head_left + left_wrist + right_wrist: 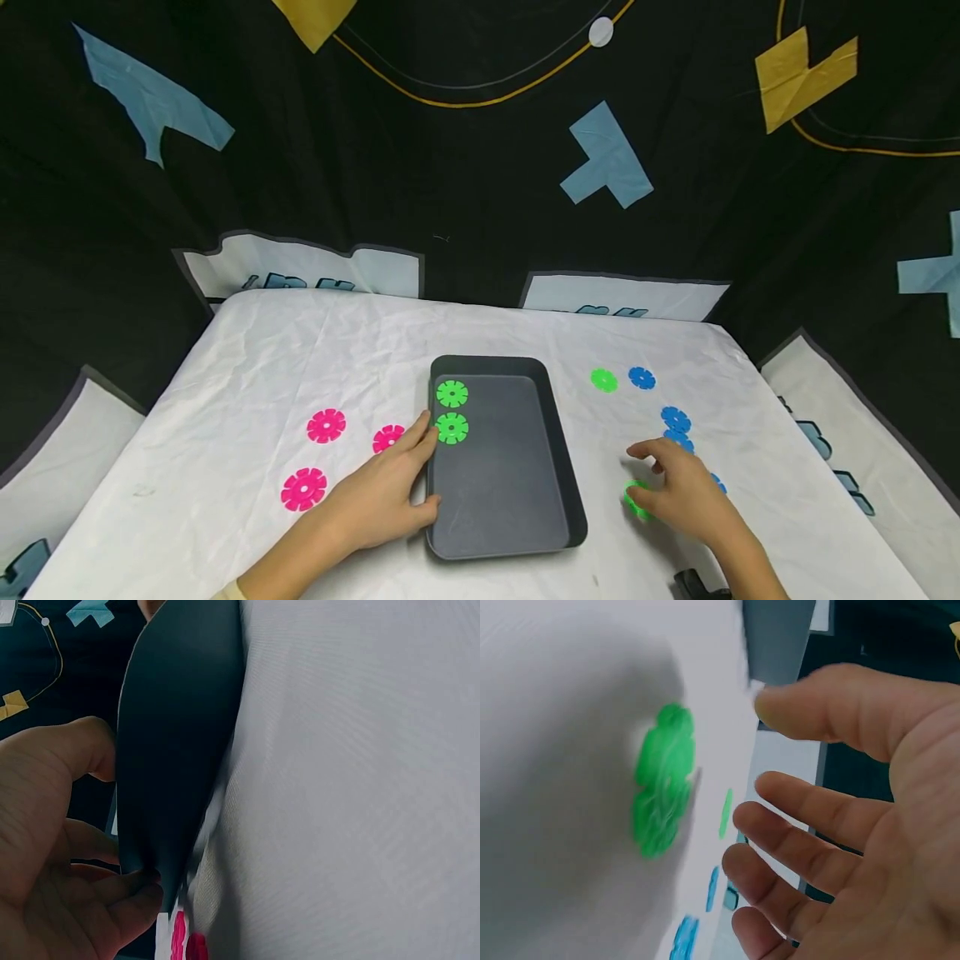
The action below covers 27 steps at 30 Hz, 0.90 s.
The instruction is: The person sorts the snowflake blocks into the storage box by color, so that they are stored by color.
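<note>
My left hand (384,498) holds the left side of a dark grey rectangular tray (502,500). In the left wrist view, its thumb lies at the tray's rim and fingertips touch the outer wall. Two green slotted plastic discs, an upper disc (452,393) and a lower disc (452,428), lie inside along the tray's left side. Right of the tray, my right hand (692,493) hovers with parted, slightly bent fingers over another green slotted disc (664,780). A gap shows between that disc and the fingers in the right wrist view.
Pink slotted discs (326,426) lie left of the tray on the white cloth (225,367). To the right are another green disc (603,380) and several blue discs (642,377), some partly behind the right hand. A black curtain (465,192) hangs behind.
</note>
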Tool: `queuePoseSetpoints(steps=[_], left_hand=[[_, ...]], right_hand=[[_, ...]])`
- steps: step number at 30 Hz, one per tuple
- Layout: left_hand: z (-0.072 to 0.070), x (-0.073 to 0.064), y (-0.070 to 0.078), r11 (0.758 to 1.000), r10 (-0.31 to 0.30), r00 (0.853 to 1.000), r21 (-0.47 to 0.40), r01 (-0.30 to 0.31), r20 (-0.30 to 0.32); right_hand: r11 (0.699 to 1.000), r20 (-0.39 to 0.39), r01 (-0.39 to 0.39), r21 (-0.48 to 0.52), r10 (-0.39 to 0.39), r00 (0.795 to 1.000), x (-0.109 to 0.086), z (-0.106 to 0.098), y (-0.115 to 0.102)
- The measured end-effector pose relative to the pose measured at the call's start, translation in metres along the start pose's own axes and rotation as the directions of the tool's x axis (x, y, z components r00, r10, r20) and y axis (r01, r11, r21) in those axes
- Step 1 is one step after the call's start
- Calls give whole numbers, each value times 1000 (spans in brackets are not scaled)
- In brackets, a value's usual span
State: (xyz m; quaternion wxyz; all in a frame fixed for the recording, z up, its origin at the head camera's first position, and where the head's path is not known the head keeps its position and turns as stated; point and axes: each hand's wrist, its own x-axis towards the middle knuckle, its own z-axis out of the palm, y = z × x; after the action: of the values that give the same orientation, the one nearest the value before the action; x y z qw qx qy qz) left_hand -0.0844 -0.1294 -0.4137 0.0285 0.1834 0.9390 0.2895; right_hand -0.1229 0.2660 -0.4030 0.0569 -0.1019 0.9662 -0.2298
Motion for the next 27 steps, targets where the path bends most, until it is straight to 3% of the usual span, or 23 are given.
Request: queuePoseSetpoints(steps=[12, 21, 27], left_hand=[[-1, 0, 1, 1000, -1, 1000, -5, 1, 9], [-1, -1, 1, 1000, -3, 1000, -8, 3, 10], [0, -1, 0, 1000, 3, 1000, -7, -3, 8]], right_hand=[[995, 99, -70, -72, 77, 992, -5, 7, 11], [988, 99, -142, -54, 147, 984, -3, 14, 11], [988, 88, -134, -76, 140, 986, -4, 17, 7]])
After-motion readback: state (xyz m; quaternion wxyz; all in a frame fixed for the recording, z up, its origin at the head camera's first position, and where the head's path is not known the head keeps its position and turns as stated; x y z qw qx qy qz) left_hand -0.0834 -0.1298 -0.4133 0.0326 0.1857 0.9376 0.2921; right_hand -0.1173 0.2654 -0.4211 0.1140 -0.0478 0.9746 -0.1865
